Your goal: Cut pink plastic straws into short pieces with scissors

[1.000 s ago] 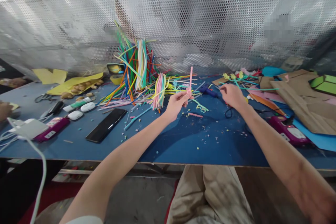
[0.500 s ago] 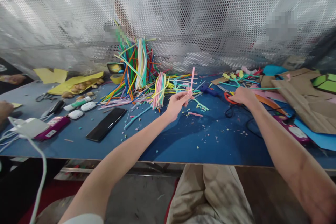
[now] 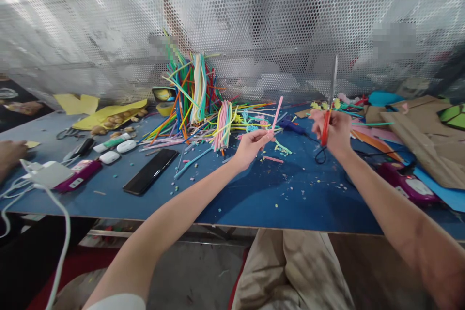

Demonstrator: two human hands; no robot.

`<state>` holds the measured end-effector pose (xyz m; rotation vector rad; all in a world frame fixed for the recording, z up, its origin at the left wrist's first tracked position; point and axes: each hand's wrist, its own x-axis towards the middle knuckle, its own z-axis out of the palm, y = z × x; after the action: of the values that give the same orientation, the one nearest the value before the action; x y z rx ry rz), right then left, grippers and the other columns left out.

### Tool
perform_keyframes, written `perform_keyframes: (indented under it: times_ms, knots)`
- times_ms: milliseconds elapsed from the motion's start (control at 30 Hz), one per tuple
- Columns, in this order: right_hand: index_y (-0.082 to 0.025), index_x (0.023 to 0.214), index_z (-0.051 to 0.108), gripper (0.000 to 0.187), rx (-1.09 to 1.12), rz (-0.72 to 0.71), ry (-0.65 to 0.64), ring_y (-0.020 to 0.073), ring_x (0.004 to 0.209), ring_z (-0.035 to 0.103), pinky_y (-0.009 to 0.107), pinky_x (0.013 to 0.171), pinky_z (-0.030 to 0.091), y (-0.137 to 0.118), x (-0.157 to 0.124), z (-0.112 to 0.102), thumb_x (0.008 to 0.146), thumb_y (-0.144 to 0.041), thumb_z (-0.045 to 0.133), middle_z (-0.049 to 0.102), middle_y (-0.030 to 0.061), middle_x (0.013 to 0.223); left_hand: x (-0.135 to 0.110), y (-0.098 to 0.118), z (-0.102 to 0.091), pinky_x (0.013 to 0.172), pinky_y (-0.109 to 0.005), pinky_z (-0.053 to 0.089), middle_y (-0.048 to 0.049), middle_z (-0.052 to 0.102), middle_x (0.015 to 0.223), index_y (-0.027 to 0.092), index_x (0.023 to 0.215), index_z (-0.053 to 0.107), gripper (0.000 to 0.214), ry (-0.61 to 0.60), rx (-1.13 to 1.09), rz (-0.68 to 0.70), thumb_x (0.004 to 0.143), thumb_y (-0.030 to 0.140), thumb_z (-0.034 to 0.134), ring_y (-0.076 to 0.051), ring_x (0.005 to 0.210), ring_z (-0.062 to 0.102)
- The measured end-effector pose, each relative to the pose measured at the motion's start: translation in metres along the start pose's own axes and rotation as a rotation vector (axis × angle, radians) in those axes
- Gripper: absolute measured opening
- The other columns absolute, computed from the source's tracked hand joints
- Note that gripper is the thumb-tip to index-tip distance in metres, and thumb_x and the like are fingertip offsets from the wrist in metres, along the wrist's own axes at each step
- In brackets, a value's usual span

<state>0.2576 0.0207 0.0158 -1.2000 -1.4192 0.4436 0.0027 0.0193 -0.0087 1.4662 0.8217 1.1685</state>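
Pinched between the fingertips of my left hand (image 3: 254,145) is a pink pipe cleaner (image 3: 278,112), pointing up and slightly right. My right hand (image 3: 334,128) is closed on the red handles of a pair of scissors (image 3: 333,85), lifted off the table with the blades upright. Below my left hand a short pink piece (image 3: 273,159) lies on the blue table (image 3: 254,198), among tiny clippings. Between my hands, farther back, rests a dark blue glue gun (image 3: 291,125). A bundle of pastel pipe cleaners (image 3: 223,126) stands left of my left hand.
A large stack of coloured pipe cleaners (image 3: 198,89) rises at the back. A black phone (image 3: 150,172), purple power strips (image 3: 78,176) and white cables lie left. Brown cardboard (image 3: 417,140) covers the right side. Another person's hand (image 3: 12,155) is at the far left. A perforated metal screen (image 3: 254,29) stands behind.
My right hand has picked the scissors up from the table and raised them blades-up. My left hand still pinches the pink pipe cleaner, which now leans more to the right.
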Motion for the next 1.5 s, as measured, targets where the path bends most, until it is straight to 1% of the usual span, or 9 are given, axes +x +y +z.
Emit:
perform_keyframes:
  times_ms: [133,267,367,633,733,867,1133,1367,1500]
  knots:
    - [-0.015,0.104,0.073,0.043,0.256,0.027,-0.161,0.0097,0.047,0.049,0.025,0.044,0.040,-0.014,-0.024,0.031,0.080,-0.051,0.070,0.064,0.0010,0.065,-0.003,0.001,0.003,0.052,-0.023,0.034,-0.0055,0.072,0.083,0.015,0.095,0.076,0.042,-0.017,0.097,-0.009,0.080,0.054,0.070,-0.007,0.055,0.043]
    - [-0.019,0.101,0.075,0.038,0.298,-0.011,-0.222,0.0138,0.061,0.062,0.029,0.061,0.053,-0.016,-0.038,0.052,0.076,-0.047,0.075,0.072,0.0035,0.082,-0.005,-0.002,0.003,0.052,-0.022,0.035,-0.0060,0.072,0.082,0.014,0.092,0.077,0.045,-0.077,0.164,-0.019,0.081,0.057,0.068,-0.008,0.057,0.047]
    - [-0.019,0.097,0.075,0.034,0.303,-0.014,-0.238,0.0189,0.075,0.068,0.034,0.073,0.057,-0.014,-0.044,0.059,0.076,-0.047,0.075,0.074,0.0050,0.089,-0.006,-0.002,0.003,0.054,-0.021,0.038,-0.0078,0.074,0.087,0.013,0.093,0.077,0.042,-0.146,0.182,-0.024,0.082,0.053,0.068,-0.009,0.061,0.054]
    - [-0.019,0.098,0.073,0.038,0.336,0.050,-0.269,0.0208,0.073,0.070,0.035,0.073,0.057,-0.005,-0.045,0.063,0.072,-0.047,0.080,0.075,0.0053,0.087,-0.006,0.007,0.000,0.057,-0.021,0.047,-0.0102,0.074,0.095,0.013,0.093,0.077,0.036,-0.234,0.205,-0.100,0.084,0.045,0.065,-0.012,0.069,0.061]
    - [-0.019,0.100,0.072,0.038,0.373,0.067,-0.296,0.0212,0.075,0.069,0.036,0.076,0.057,-0.006,-0.046,0.063,0.075,-0.048,0.077,0.074,0.0055,0.086,-0.005,0.011,-0.002,0.063,-0.025,0.054,-0.0112,0.073,0.099,0.013,0.104,0.075,0.037,-0.221,0.120,-0.165,0.084,0.043,0.066,-0.015,0.078,0.066]
    - [-0.019,0.093,0.072,0.040,0.354,0.087,-0.288,0.0225,0.078,0.069,0.036,0.075,0.056,-0.008,-0.047,0.063,0.073,-0.052,0.078,0.074,0.0061,0.088,-0.004,0.011,-0.001,0.077,-0.032,0.059,-0.0099,0.075,0.091,0.014,0.120,0.069,0.051,-0.219,0.020,-0.161,0.076,0.038,0.078,-0.016,0.081,0.070]
    - [-0.019,0.088,0.072,0.043,0.373,0.135,-0.321,0.0217,0.077,0.067,0.035,0.076,0.055,-0.010,-0.049,0.065,0.070,-0.058,0.077,0.073,0.0053,0.084,-0.002,0.004,-0.004,0.079,-0.035,0.061,-0.0118,0.077,0.089,0.011,0.118,0.070,0.052,-0.191,0.031,-0.164,0.073,0.035,0.083,-0.019,0.080,0.073]
    - [-0.019,0.080,0.071,0.036,0.419,0.116,-0.232,0.0162,0.068,0.060,0.031,0.069,0.051,-0.007,-0.050,0.068,0.074,-0.054,0.074,0.068,0.0029,0.075,-0.004,0.006,-0.002,0.079,-0.036,0.062,-0.0121,0.076,0.091,0.012,0.120,0.067,0.054,-0.163,0.011,-0.191,0.073,0.034,0.083,-0.019,0.080,0.074]
    - [-0.020,0.079,0.070,0.034,0.387,0.086,-0.229,0.0150,0.067,0.058,0.030,0.066,0.048,-0.005,-0.050,0.069,0.074,-0.053,0.074,0.067,0.0021,0.076,-0.004,0.004,-0.002,0.080,-0.035,0.061,-0.0108,0.077,0.090,0.012,0.111,0.071,0.046,-0.189,0.044,-0.154,0.074,0.037,0.081,-0.019,0.082,0.074]
